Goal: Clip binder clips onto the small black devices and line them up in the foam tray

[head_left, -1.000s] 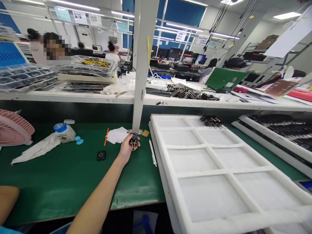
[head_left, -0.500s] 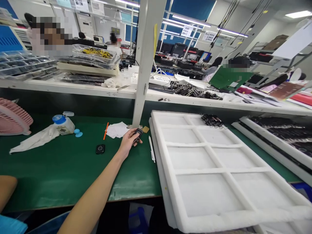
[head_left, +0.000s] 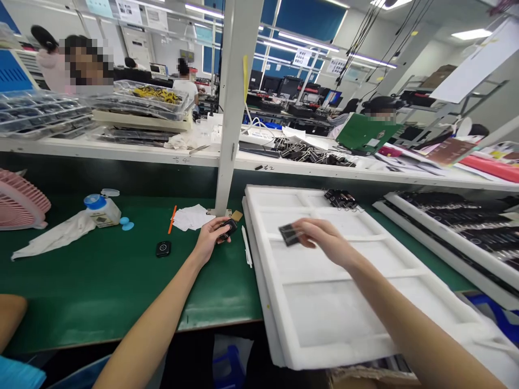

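Observation:
My left hand (head_left: pixel 210 236) is closed around a black watch case (head_left: pixel 229 227) with a round back, just above the green mat (head_left: pixel 133 292). Over the white foam tray (head_left: pixel 275 281), my right hand (head_left: pixel 320 237) pinches a flat black piece with pale lines that looks like a binder clip (head_left: pixel 288 235); motion blurs it. A second black watch case (head_left: pixel 162 249) lies on the mat, left of my left hand. Beside it are an orange stick (head_left: pixel 172 219) and crumpled white paper (head_left: pixel 192 218). A white pen (head_left: pixel 246 246) rests along the foam tray.
Several black binder clips (head_left: pixel 340 199) sit at the tray's back edge; more lie heaped on the shelf (head_left: pixel 312 154). A post (head_left: pixel 231 108) rises behind my left hand. A bottle (head_left: pixel 103 209) and pink fan (head_left: pixel 24 200) stand left. A loaded tray (head_left: pixel 450 259) is at right.
My right hand has come into view over the foam tray, holding the black clip-like piece. My left hand keeps the watch case in nearly the same place. The view has shifted slightly.

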Demonstrator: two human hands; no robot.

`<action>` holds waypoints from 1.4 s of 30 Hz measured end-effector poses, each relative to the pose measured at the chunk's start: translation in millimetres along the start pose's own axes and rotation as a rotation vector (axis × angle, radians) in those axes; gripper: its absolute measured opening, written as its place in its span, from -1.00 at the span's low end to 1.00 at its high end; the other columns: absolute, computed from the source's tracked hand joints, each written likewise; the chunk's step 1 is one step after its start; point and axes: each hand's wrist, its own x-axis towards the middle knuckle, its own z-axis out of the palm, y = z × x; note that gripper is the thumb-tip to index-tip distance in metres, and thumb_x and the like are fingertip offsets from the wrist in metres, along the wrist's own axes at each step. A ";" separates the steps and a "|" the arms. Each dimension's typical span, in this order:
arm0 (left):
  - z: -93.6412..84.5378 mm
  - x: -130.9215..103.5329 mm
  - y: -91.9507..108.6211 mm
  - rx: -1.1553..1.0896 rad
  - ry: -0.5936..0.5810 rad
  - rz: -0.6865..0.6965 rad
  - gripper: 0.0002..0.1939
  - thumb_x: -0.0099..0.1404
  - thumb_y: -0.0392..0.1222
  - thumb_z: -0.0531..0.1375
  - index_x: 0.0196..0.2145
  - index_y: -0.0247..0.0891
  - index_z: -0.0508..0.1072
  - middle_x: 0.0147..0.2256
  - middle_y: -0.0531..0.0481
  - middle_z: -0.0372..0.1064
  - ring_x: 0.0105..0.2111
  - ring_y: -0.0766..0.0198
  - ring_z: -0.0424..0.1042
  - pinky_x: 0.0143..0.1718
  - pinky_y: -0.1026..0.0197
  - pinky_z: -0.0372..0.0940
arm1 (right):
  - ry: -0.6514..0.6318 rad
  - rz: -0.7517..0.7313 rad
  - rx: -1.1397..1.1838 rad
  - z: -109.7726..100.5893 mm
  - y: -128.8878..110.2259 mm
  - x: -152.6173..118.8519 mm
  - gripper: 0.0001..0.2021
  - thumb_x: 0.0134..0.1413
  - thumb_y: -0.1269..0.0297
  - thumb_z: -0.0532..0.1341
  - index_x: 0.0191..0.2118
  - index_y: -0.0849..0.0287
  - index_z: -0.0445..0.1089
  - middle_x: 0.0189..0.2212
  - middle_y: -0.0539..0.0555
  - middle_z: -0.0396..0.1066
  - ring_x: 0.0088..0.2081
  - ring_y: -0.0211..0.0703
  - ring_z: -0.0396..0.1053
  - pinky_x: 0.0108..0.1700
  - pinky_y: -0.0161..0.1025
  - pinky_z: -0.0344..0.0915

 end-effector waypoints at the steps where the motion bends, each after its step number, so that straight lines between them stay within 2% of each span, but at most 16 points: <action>1: -0.1 -0.4 0.9 -0.008 -0.004 -0.004 -0.53 0.07 -0.01 0.47 -0.09 -0.26 0.57 -0.21 -0.10 0.53 -0.52 0.27 0.49 -0.50 0.26 0.29 | -0.079 -0.011 0.073 11.2 -0.6 20.5 -0.47 0.35 -0.21 0.07 -0.38 0.17 0.39 -0.57 0.03 0.15 -0.50 -0.18 0.11 -0.41 -0.16 0.09; 4: 0.6 -2.5 5.3 -0.030 -0.028 0.008 -0.56 0.07 -0.04 0.47 -0.11 -0.25 0.58 -0.24 -0.08 0.52 -0.54 0.29 0.48 -0.45 0.23 0.36 | -0.187 -0.041 0.136 37.5 1.0 62.1 -0.47 0.34 -0.23 0.08 -0.31 0.20 0.40 -0.53 0.00 0.13 -0.46 -0.20 0.05 -0.39 -0.21 0.03; 8: 4.3 -6.5 11.2 -0.031 -0.067 0.043 -0.59 0.09 -0.07 0.47 -0.12 -0.25 0.60 -0.24 -0.10 0.52 -0.53 0.28 0.47 -0.47 0.22 0.37 | -0.187 -0.070 0.050 52.2 10.3 81.0 -0.41 0.30 -0.30 0.08 -0.32 0.21 0.40 -0.51 -0.01 0.10 -0.45 -0.21 0.02 -0.39 -0.23 0.00; 14: 11.3 -9.1 12.2 0.050 -0.099 0.079 -0.60 0.11 -0.06 0.47 -0.09 -0.22 0.63 -0.22 -0.10 0.51 -0.51 0.28 0.47 -0.49 0.22 0.40 | -0.253 -0.094 0.022 61.0 19.3 80.4 -0.42 0.32 -0.26 0.07 -0.23 0.25 0.47 -0.53 -0.05 0.04 -0.47 -0.23 -0.02 -0.41 -0.24 -0.06; 20: 15.2 -10.5 11.9 0.101 -0.149 0.104 -0.64 0.13 -0.09 0.46 -0.10 -0.20 0.66 -0.22 -0.09 0.52 -0.48 0.26 0.49 -0.44 0.18 0.46 | -0.245 -0.140 -0.033 62.8 20.5 78.2 -0.46 0.36 -0.18 0.07 -0.17 0.24 0.53 -0.46 0.02 0.25 -0.40 -0.17 0.12 -0.35 -0.23 0.03; 26: 15.6 -11.0 14.0 0.126 -0.136 0.101 -0.62 0.13 -0.08 0.45 -0.09 -0.21 0.66 -0.21 -0.11 0.54 -0.49 0.25 0.48 -0.44 0.16 0.46 | -0.238 -0.133 -0.025 60.9 19.9 79.6 -0.49 0.36 -0.13 0.08 -0.14 0.25 0.54 -0.39 0.07 0.37 -0.36 -0.13 0.21 -0.32 -0.22 0.10; 30: 16.1 -12.1 15.0 0.147 -0.159 0.088 -0.60 0.11 -0.07 0.47 -0.10 -0.23 0.65 -0.19 -0.12 0.55 -0.49 0.24 0.47 -0.44 0.16 0.45 | -0.253 -0.068 -0.009 61.7 9.7 79.9 -0.55 0.26 0.00 0.21 0.05 0.27 0.48 -0.43 0.03 0.37 -0.38 -0.16 0.26 -0.31 -0.24 0.17; 33: 14.5 -9.6 13.2 0.168 -0.168 0.093 -0.50 0.15 -0.03 0.45 0.03 -0.20 0.59 -0.13 -0.14 0.54 -0.42 0.20 0.50 -0.40 0.19 0.44 | -0.278 -0.083 -0.082 58.1 1.8 80.4 -0.62 0.21 0.10 0.27 0.02 0.25 0.51 -0.40 0.04 0.44 -0.37 -0.18 0.31 -0.30 -0.25 0.21; 35: 11.3 -4.7 10.5 0.171 -0.131 0.143 -0.43 0.23 0.03 0.39 0.15 -0.17 0.49 -0.03 -0.18 0.51 -0.26 0.14 0.54 -0.32 0.21 0.42 | -0.225 -0.063 -0.070 47.2 4.6 81.3 -0.69 0.19 0.13 0.27 -0.08 0.24 0.55 -0.38 0.06 0.48 -0.37 -0.18 0.33 -0.31 -0.26 0.23; 37: 6.9 1.8 6.8 0.193 -0.056 0.208 -0.42 0.30 0.09 0.32 0.20 -0.17 0.43 0.05 -0.20 0.47 -0.10 0.08 0.52 -0.25 0.22 0.40 | -0.093 0.006 0.043 27.0 17.1 80.8 -0.69 0.17 0.12 0.29 -0.10 0.26 0.54 -0.40 0.07 0.50 -0.40 -0.18 0.35 -0.37 -0.28 0.24; 40: 0.5 10.4 -0.1 0.266 0.065 0.254 -0.45 0.32 0.15 0.28 0.14 -0.21 0.44 0.00 -0.20 0.47 -0.08 0.06 0.51 -0.26 0.22 0.36 | 0.247 0.149 0.198 -18.2 49.8 76.5 -0.72 0.09 0.15 0.34 -0.19 0.28 0.49 -0.46 0.12 0.50 -0.44 -0.15 0.40 -0.43 -0.29 0.27; 42: -2.1 13.9 -4.5 0.298 0.114 0.252 -0.45 0.30 0.17 0.30 0.10 -0.23 0.46 -0.08 -0.18 0.49 -0.14 0.09 0.51 -0.28 0.21 0.34 | 0.502 0.255 0.193 -52.2 74.2 73.6 -0.77 0.04 0.20 0.37 -0.27 0.26 0.45 -0.47 0.15 0.51 -0.41 -0.11 0.45 -0.42 -0.28 0.31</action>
